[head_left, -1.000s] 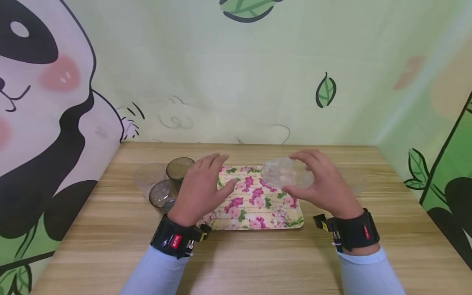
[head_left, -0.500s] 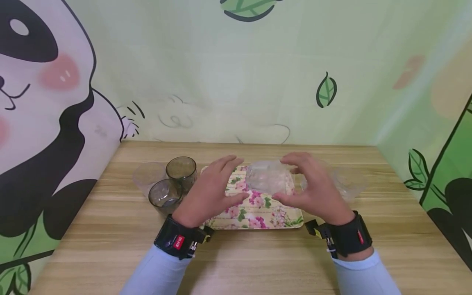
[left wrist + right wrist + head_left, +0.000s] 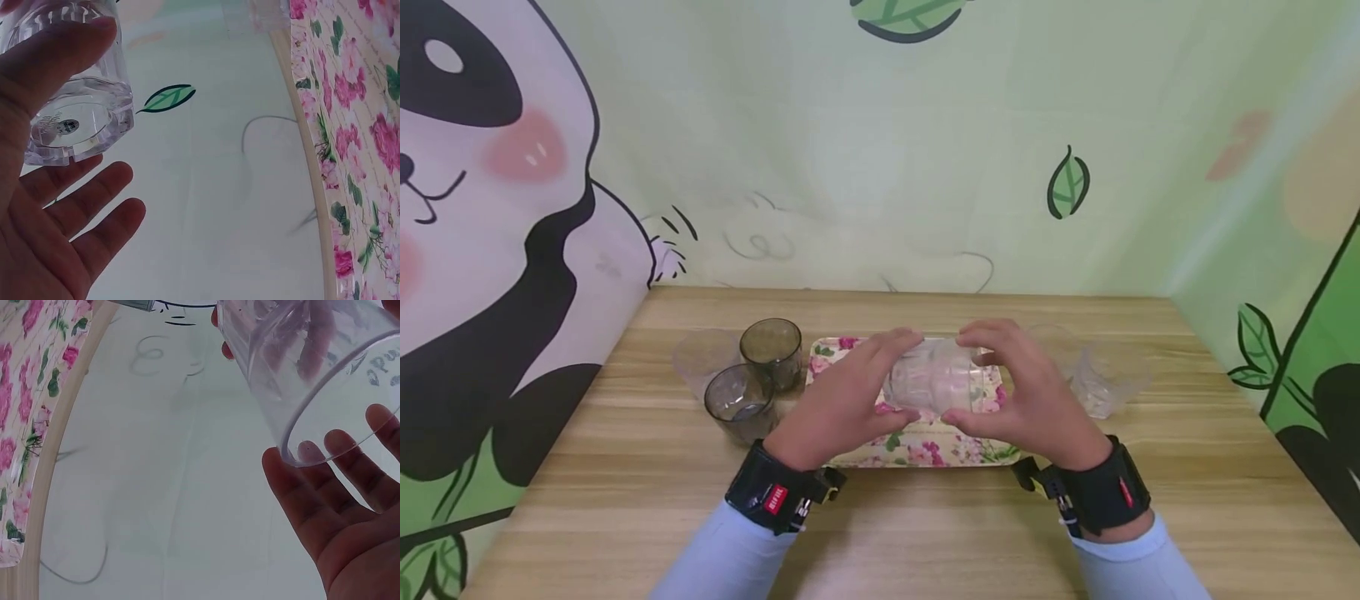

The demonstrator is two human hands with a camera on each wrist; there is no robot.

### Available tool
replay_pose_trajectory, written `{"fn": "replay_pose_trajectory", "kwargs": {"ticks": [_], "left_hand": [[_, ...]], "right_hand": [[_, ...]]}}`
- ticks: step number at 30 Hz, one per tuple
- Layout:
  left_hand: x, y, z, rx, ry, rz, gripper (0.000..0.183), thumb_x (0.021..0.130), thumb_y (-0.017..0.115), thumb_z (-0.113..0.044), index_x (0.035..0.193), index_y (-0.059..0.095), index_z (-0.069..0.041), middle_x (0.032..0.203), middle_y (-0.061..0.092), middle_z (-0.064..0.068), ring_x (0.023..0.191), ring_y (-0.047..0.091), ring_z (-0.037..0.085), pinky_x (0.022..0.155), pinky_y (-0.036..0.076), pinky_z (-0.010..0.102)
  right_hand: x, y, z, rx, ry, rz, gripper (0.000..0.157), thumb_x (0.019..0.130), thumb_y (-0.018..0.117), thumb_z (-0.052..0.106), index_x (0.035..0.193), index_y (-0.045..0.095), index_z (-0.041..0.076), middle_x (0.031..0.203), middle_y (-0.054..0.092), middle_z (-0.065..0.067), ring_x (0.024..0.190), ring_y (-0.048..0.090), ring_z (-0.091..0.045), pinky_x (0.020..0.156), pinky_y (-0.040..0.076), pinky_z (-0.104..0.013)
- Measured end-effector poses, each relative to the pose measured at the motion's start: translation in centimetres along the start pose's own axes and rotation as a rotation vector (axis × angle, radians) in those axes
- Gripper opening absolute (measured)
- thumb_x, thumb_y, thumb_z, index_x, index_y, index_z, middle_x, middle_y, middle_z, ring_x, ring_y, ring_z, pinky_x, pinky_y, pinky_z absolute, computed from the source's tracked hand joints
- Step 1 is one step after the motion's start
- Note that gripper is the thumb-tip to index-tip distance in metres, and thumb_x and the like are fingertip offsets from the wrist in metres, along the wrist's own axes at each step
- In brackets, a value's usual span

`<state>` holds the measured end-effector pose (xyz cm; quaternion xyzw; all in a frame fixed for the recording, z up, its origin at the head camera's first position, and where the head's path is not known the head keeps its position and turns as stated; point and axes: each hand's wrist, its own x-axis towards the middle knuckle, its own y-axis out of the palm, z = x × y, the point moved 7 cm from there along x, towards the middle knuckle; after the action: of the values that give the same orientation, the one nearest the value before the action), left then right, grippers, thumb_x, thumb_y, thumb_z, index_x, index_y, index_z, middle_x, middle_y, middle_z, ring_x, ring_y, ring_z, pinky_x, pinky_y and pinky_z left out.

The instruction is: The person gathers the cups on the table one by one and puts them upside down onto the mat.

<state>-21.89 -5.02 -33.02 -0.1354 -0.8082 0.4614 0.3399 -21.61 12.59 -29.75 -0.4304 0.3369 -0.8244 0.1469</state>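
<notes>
Over the floral tray [image 3: 928, 452], a clear drinking glass [image 3: 928, 377] lies on its side in the air between both hands. My left hand [image 3: 850, 398] holds its base end, the thumb across the glass and the fingers on the other side. A small dark sticker [image 3: 67, 127] shows on the base in the left wrist view. My right hand [image 3: 1028, 396] grips the glass at its rim end, with fingertips at the rim [image 3: 294, 440] in the right wrist view.
Left of the tray stand two smoky dark glasses, one behind [image 3: 771, 346] and one in front [image 3: 741, 404], beside a clear glass [image 3: 694, 358]. More clear glasses [image 3: 1101, 383] stand to the right. A printed cloth wall [image 3: 880, 167] rises behind the wooden table [image 3: 925, 533].
The right hand has brought the clear glass leftward and a little lower over the tray. The left hand has moved right and taken hold of its base end.
</notes>
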Motion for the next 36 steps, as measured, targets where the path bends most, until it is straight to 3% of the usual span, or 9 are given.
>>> {"fn": "replay_pose_trajectory", "kwargs": {"ticks": [9,21,36], "left_hand": [[-0.1,-0.4,-0.2,-0.057,0.03,-0.005,0.084,0.08,0.085,-0.025,0.15,0.041,-0.01,0.144,0.057,0.014,0.132,0.054,0.025,0.111,0.053,0.044],[-0.2,-1.0,-0.3,-0.084,0.055,-0.001,0.081,0.08,0.085,-0.021,0.149,0.043,-0.011,0.145,0.056,0.012,0.132,0.055,0.024,0.11,0.053,0.042],[-0.5,-2.1,0.0,-0.103,0.073,-0.077,0.075,0.082,0.084,-0.027,0.145,0.048,-0.009,0.139,0.058,0.012,0.129,0.054,0.022,0.11,0.053,0.044]], "right_hand": [[-0.1,0.4,-0.2,-0.038,0.06,0.067,0.078,0.067,0.092,0.026,0.132,0.053,0.009,0.131,0.06,-0.012,0.119,0.055,-0.021,0.091,0.061,-0.048],[-0.3,0.5,-0.4,-0.104,0.063,0.127,0.078,0.071,0.09,0.03,0.135,0.052,0.006,0.138,0.059,-0.019,0.128,0.055,-0.033,0.1,0.056,-0.06],[-0.5,0.4,-1.3,-0.154,0.101,0.142,0.069,0.079,0.085,0.029,0.137,0.055,0.007,0.141,0.056,-0.02,0.129,0.055,-0.035,0.101,0.056,-0.06]]}}
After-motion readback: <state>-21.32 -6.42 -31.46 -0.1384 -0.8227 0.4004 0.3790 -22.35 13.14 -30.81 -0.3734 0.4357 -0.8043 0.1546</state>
